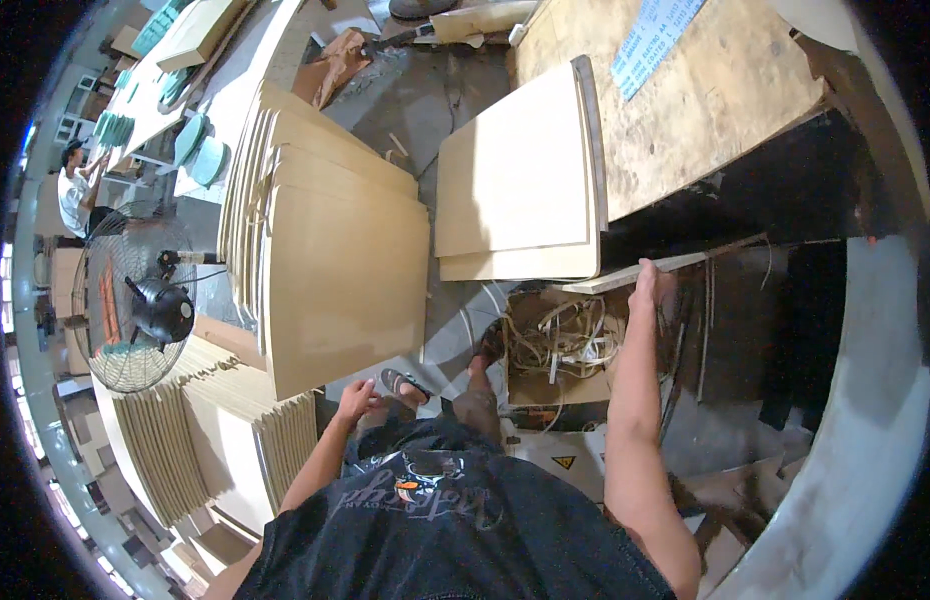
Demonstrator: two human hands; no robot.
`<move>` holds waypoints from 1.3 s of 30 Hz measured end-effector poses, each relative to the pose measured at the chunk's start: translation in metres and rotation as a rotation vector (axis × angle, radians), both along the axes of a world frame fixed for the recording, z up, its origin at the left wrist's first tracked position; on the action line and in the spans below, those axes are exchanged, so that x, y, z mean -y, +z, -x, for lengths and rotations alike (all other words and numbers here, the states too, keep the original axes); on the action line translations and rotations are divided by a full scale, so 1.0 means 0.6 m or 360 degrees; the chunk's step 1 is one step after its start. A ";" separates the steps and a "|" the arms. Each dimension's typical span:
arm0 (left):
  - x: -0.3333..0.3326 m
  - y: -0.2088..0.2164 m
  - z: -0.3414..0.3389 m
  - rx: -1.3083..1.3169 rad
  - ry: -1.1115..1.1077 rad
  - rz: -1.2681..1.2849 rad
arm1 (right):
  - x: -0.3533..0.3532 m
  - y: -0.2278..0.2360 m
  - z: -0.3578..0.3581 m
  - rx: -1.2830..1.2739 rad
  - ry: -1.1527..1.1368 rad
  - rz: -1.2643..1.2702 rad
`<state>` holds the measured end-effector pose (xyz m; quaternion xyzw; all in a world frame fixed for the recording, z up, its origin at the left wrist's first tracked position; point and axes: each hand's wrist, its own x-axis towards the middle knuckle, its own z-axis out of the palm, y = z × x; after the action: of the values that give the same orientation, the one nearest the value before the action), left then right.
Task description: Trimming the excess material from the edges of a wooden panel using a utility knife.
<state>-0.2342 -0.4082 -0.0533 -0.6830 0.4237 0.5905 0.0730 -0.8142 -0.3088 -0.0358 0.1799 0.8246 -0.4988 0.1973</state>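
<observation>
My left hand (358,399) hangs near the lower edge of a row of large pale boards (350,270) standing on edge. Its fingers are loosely bent and apart, with nothing seen in them. Out to the right, my right hand (645,288) is at a narrow wooden plank (690,261) beside the raised plywood top. One digit points up over the plank; the other fingers are shaded, and I cannot tell if they grip it. Ahead, a flat stack of pale boards (515,180) lies with a grey strip along its right edge.
A box of tangled pale straps (565,345) sits by my feet. Left are a caged fan (140,300) and a tight pile of boards (205,430). Plywood (705,90) with a blue printed strip fills the upper right. A person (75,190) works at a far-left table.
</observation>
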 end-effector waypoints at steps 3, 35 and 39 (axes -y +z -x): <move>-0.022 -0.009 -0.060 0.0100 0.0075 -0.0075 | 0.030 0.009 0.007 -0.0022 0.0085 -0.0325; 0.007 0.055 0.072 -0.0018 0.0121 -0.0023 | -0.024 0.021 -0.105 -0.0373 -0.0160 -0.0678; -0.001 0.063 0.060 -0.0088 0.0226 0.0065 | 0.051 0.015 -0.100 -0.0396 -0.0117 -0.0701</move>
<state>-0.2705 -0.4073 -0.0153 -0.6960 0.3881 0.6041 0.0052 -0.7543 -0.3393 -0.0269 0.1857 0.9242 -0.3321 0.0321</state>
